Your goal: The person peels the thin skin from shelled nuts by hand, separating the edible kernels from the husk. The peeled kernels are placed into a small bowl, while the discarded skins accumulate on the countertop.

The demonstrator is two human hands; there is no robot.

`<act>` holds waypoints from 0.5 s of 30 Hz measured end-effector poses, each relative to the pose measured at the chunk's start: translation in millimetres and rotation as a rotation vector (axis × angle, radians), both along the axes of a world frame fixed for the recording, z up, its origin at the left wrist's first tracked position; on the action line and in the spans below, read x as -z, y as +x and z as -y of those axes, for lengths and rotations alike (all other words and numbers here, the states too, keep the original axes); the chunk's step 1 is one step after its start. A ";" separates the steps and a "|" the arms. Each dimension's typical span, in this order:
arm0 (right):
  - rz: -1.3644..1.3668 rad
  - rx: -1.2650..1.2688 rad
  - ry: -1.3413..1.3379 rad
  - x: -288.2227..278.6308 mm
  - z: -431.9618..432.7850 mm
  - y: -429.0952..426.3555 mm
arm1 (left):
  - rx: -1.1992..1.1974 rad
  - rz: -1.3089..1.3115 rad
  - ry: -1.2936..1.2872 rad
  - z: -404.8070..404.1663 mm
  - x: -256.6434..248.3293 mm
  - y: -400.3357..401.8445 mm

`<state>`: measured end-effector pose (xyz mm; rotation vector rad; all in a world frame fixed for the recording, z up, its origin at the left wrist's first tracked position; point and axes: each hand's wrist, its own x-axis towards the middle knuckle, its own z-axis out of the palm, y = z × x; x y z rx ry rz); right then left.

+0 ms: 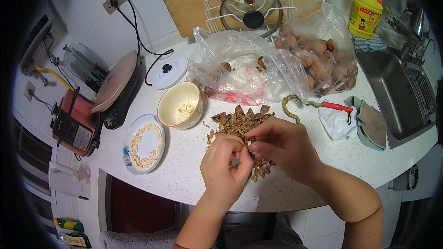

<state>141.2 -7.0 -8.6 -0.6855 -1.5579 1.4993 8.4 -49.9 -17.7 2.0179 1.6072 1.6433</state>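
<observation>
My left hand pinches a small nut piece, mostly hidden by the fingers. From the other side, the thumb and forefinger of my right hand meet at the same piece. Both hands hover over a heap of brown walnut shells and skins on the speckled white counter. Left of the heap stands a cream bowl holding a few pale kernels. Beside it, a plate with a blue rim carries a ring of pale kernel pieces. A red-handled metal nutcracker lies partly behind my right hand.
An opened plastic bag with a few walnuts sits behind the heap, next to a fuller walnut bag. Rightward are a folded cloth and a steel sink. Leftward stand an electric griddle and a red cooker.
</observation>
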 end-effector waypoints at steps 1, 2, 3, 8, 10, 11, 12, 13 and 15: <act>-0.022 -0.010 -0.040 0.5 -0.2 -0.2 | 0.001 0.000 0.002 -0.2 0.1 0.1; -0.044 -0.021 -0.081 1.0 -0.4 -0.4 | 0.003 0.000 0.004 -0.4 0.2 0.2; -0.081 -0.039 -0.105 1.5 -0.5 -0.6 | 0.028 0.087 -0.015 -0.1 -0.1 0.7; -0.204 -0.084 -0.209 2.6 -2.0 -1.3 | 0.115 0.391 -0.074 1.6 1.5 2.3; -0.225 -0.088 -0.225 2.2 -2.3 -1.1 | 0.142 0.344 -0.074 1.7 2.4 0.7; -0.236 -0.089 -0.233 2.1 -2.3 -0.9 | 0.156 0.321 -0.074 1.8 2.4 0.2; -0.240 -0.090 -0.236 2.1 -2.3 -0.8 | 0.156 0.329 -0.073 1.8 1.9 0.6; -0.244 -0.091 -0.238 2.3 -2.5 -0.6 | 0.156 0.337 -0.073 1.8 1.0 1.4; -0.256 -0.085 -0.232 3.0 -2.8 -0.5 | 0.156 0.345 -0.076 2.3 0.2 2.0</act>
